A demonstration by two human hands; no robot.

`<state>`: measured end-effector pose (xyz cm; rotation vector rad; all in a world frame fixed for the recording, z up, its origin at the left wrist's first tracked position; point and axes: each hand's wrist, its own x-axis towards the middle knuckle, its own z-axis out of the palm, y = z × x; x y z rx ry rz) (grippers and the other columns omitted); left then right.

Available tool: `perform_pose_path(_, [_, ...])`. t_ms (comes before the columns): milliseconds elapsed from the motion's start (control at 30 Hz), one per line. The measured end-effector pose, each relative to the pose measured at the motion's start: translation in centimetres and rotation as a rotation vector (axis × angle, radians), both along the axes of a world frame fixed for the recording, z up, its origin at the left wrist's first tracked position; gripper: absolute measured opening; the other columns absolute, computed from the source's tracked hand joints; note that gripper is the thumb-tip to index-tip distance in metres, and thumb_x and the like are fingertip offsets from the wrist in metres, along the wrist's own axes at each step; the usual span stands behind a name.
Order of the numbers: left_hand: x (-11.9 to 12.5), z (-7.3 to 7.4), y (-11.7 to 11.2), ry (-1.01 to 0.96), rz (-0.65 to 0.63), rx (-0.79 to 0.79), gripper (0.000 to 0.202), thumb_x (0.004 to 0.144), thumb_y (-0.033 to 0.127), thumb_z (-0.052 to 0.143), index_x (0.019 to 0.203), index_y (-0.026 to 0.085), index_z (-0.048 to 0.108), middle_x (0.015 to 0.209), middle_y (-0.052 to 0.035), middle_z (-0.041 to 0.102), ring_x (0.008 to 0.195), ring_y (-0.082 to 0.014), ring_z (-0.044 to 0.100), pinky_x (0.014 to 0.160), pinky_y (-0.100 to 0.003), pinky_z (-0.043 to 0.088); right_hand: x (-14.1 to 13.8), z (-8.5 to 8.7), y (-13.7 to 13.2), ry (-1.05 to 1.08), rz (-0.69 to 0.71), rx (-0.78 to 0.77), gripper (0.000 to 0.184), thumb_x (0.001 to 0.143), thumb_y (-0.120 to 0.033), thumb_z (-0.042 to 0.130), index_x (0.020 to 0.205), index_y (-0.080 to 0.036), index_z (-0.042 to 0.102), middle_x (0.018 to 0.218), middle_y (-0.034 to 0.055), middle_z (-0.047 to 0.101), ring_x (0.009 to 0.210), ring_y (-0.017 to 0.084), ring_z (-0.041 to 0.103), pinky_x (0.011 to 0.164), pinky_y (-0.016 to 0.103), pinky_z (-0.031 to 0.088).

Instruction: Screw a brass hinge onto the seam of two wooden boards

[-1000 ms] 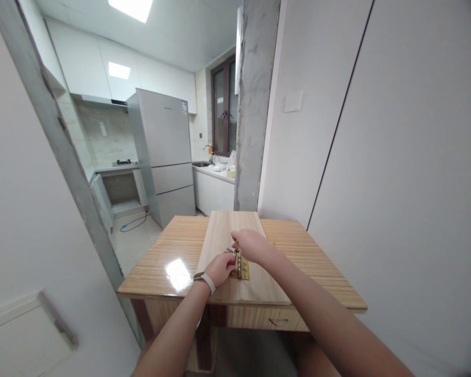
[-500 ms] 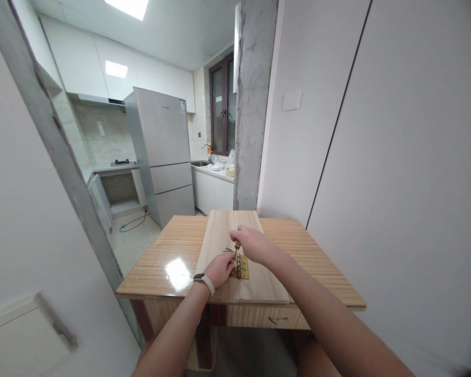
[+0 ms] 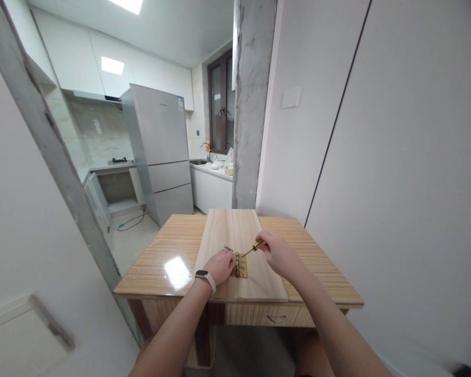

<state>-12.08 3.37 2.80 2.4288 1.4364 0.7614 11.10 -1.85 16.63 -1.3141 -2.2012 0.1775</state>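
Two pale wooden boards (image 3: 226, 230) lie side by side on a glossy wooden table (image 3: 172, 246). A brass hinge (image 3: 242, 265) sits across their seam near the front. My left hand (image 3: 221, 265), with a white wristband, rests closed on the left board and presses against the hinge's left edge. My right hand (image 3: 278, 254) is closed on a small yellow-handled screwdriver (image 3: 254, 246), held tilted with its tip pointing down-left at the hinge. A small metal screw (image 3: 227, 248) lies on the board just behind my left hand.
A grey concrete pillar (image 3: 251, 104) and a white wall stand behind the table. A kitchen with a silver fridge (image 3: 160, 152), a counter and a sink lies at the back left. A slanted grey door frame (image 3: 43, 136) runs down the left.
My right hand has drawn back to the right from above the hinge, and the screwdriver now shows tilted toward the hinge. My left hand stays at the hinge.
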Motion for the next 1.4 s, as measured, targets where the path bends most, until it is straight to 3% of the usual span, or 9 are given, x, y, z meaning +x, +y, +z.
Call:
perform_pose_path(267, [0.6, 0.0, 0.9, 0.097, 0.058, -0.021, 0.024, 0.097, 0.034, 0.051, 0.084, 0.023, 0.066, 0.092, -0.0098, 0.070, 0.091, -0.0262, 0.066, 0.085, -0.037, 0.046, 2.6, -4.8, -1.2, 0.129, -0.085, -0.012, 0.014, 0.091, -0.017, 0.050, 0.097, -0.021, 0.062, 0.101, 0.0069, 0.067, 0.095, 0.021, 0.062, 0.085, 0.034, 0.046])
perform_pose_path(467, [0.5, 0.5, 0.8, 0.078, 0.075, -0.037, 0.034, 0.097, 0.045, 0.052, 0.077, 0.022, 0.066, 0.085, -0.0082, 0.070, 0.084, -0.0238, 0.067, 0.078, -0.033, 0.046, 3.7, -6.9, -1.8, 0.233, -0.112, 0.020, 0.015, 0.092, -0.021, 0.050, 0.100, -0.022, 0.062, 0.103, 0.0071, 0.067, 0.097, 0.022, 0.063, 0.086, 0.036, 0.049])
perform_pose_path(600, [-0.3, 1.3, 0.7, 0.020, 0.018, -0.046, 0.025, 0.098, 0.042, 0.053, 0.092, 0.023, 0.068, 0.086, -0.0050, 0.070, 0.079, -0.0200, 0.065, 0.071, -0.029, 0.046, 4.4, -8.0, -2.2, 0.280, -0.146, 0.023, 0.017, 0.093, -0.023, 0.049, 0.103, -0.022, 0.063, 0.104, 0.0078, 0.067, 0.099, 0.023, 0.063, 0.088, 0.037, 0.050])
perform_pose_path(700, [-0.8, 1.6, 1.0, -0.065, -0.169, -0.081, 0.018, 0.088, 0.021, 0.062, 0.104, 0.024, 0.071, 0.090, -0.0025, 0.070, 0.078, -0.0173, 0.063, 0.074, -0.027, 0.047, 4.6, -8.7, -2.6, 0.303, -0.167, 0.031, 0.018, 0.093, -0.024, 0.048, 0.104, -0.022, 0.063, 0.106, 0.0080, 0.068, 0.099, 0.023, 0.064, 0.088, 0.038, 0.051])
perform_pose_path(833, [-0.8, 1.7, 1.3, -0.046, -0.207, -0.078, 0.019, 0.084, 0.009, 0.059, 0.082, 0.021, 0.073, 0.086, -0.0036, 0.069, 0.085, -0.0194, 0.063, 0.082, -0.029, 0.047, 4.5, -9.3, -2.9, 0.330, -0.168, 0.035, 0.019, 0.094, -0.025, 0.048, 0.104, -0.023, 0.063, 0.106, 0.0092, 0.068, 0.098, 0.024, 0.064, 0.086, 0.039, 0.053])
perform_pose_path(1067, [-0.2, 1.4, 1.1, -0.011, -0.173, -0.054, 0.016, 0.092, 0.016, 0.056, 0.089, 0.022, 0.070, 0.094, -0.0056, 0.067, 0.090, -0.0211, 0.061, 0.084, -0.031, 0.045, 4.5, -10.0, -3.3, 0.353, -0.174, 0.008, 0.019, 0.094, -0.026, 0.047, 0.105, -0.023, 0.063, 0.107, 0.0099, 0.068, 0.098, 0.025, 0.065, 0.086, 0.040, 0.054])
perform_pose_path(1400, [-0.1, 1.3, 1.7, -0.041, -0.068, -0.040, 0.021, 0.098, 0.024, 0.052, 0.083, 0.019, 0.066, 0.088, -0.0075, 0.066, 0.086, -0.0214, 0.062, 0.081, -0.031, 0.044, 4.6, -10.8, -3.4, 0.393, -0.172, 0.006, 0.021, 0.094, -0.029, 0.047, 0.105, -0.022, 0.064, 0.107, 0.0110, 0.068, 0.098, 0.026, 0.065, 0.085, 0.040, 0.055])
